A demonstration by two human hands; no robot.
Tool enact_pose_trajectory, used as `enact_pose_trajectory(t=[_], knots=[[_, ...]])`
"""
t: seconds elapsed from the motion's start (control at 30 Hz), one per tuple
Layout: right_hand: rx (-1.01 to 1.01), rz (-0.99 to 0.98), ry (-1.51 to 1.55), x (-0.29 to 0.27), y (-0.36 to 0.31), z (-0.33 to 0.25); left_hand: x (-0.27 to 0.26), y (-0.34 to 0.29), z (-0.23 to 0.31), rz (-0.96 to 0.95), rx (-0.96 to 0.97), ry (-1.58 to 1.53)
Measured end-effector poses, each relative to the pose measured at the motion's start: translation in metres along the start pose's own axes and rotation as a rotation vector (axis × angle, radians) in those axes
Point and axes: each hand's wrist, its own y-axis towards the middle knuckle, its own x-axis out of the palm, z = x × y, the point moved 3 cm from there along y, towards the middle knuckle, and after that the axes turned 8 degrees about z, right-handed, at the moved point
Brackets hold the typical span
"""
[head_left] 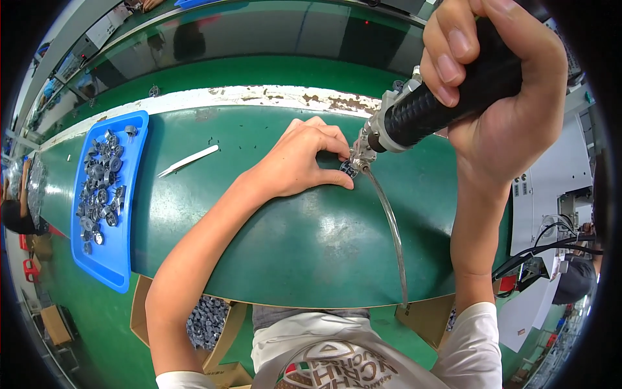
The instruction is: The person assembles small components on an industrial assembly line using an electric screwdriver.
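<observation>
A black electric screwdriver (pixel 421 117) with a ribbed grip and a metal nose is wrapped in the fingers of my right hand (pixel 499 78). It slants down to the left, and a clear hose (pixel 391 223) runs from its nose to the table's front edge. Under the tip sits a small dark round part (pixel 350 170), partly hidden by the nose. My left hand (pixel 301 155) pinches this part between thumb and fingers against the green tabletop (pixel 291 259). Whether the tip touches a screw cannot be seen.
On the left, a blue tray (pixel 134 194) holds many small dark round parts. White tweezers (pixel 188 161) lie between tray and left hand, near scattered tiny dark screws (pixel 241 126). Cardboard boxes (pixel 139 305) stand below the front edge. Behind the table runs a green conveyor belt (pixel 259 72).
</observation>
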Motion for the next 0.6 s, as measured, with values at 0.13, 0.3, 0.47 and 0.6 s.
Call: enact_pose_trajectory(t=[0.13,0.3,0.47,0.6], knots=[[0.053,0.006,0.051,0.004,-0.001,0.002,0.000,0.000,-0.003,-0.011,-0.007,-0.003],[0.124,0.066,0.081,0.010,-0.001,0.011,0.004,-0.002,-0.007,0.085,0.043,-0.023],[0.135,-0.073,0.249,0.009,0.008,0.026,0.005,0.001,-0.007,0.081,0.017,-0.030],[0.164,-0.076,0.226,0.009,0.008,0.024,0.005,0.000,-0.008,0.107,0.044,-0.030]])
